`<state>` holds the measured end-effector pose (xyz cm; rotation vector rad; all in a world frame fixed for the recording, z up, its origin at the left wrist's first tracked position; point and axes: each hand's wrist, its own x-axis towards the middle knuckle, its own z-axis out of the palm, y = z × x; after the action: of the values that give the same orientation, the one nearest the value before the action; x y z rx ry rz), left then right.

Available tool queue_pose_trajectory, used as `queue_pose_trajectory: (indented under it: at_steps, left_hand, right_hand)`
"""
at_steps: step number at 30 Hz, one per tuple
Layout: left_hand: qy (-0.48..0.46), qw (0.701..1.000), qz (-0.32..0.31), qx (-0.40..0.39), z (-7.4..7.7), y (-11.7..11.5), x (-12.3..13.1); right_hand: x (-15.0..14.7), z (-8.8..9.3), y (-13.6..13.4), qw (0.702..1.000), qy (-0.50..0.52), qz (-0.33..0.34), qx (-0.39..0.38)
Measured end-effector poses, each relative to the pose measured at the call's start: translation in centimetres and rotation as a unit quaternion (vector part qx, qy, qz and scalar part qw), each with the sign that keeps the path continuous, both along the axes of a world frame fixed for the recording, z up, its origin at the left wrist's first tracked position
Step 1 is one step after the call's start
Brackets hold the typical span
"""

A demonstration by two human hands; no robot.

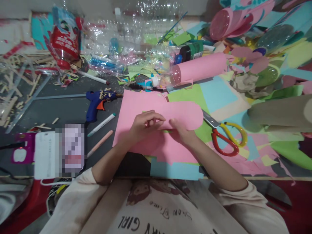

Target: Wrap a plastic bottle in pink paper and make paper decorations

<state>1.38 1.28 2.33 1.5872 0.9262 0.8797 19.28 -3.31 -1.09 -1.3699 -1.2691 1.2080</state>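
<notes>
A rounded piece of pink paper (185, 114) lies over a larger pink sheet (136, 107) on the table in front of me. My left hand (143, 125) has its fingers curled and pinching the near edge of the rounded pink piece. My right hand (181, 132) grips the same edge from the right, thumb on top. Both hands meet at the middle of the paper. A green sheet (190, 96) shows beneath the pink ones.
Red and yellow scissors (225, 135) lie right of my hands. A blue glue gun (97, 102), two pens (101, 125) and a phone (59, 154) lie to the left. Clear plastic bottles (126, 42), a pink-wrapped bottle (195, 70), wooden sticks (14, 81) and paper scraps crowd the back.
</notes>
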Motion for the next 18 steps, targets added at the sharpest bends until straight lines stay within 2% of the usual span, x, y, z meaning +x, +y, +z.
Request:
queue_pose_trajectory:
  at_steps: [3,6,11,13,18]
  left_hand:
    - [-0.024,0.993,0.119,-0.007,-0.6,0.5,-0.2]
    - [-0.066,0.975,0.211,0.034,-0.6,1.7,-0.9]
    - [-0.075,0.954,0.28,0.071,1.5,3.0,-3.1]
    - [-0.082,0.934,0.33,0.108,2.3,3.0,-4.4]
    - [-0.005,0.91,0.38,0.163,2.5,2.6,-8.9]
  right_hand:
    - [-0.4,0.6,0.7,0.989,0.096,-0.086,-0.067]
    - [-0.5,1.1,1.4,0.978,0.151,-0.109,-0.09]
    - [-0.5,1.9,1.8,0.966,0.17,-0.159,-0.11]
    - [-0.5,2.1,1.7,0.964,0.172,-0.166,-0.115]
    - [-0.5,2.3,1.7,0.97,0.147,-0.167,-0.097]
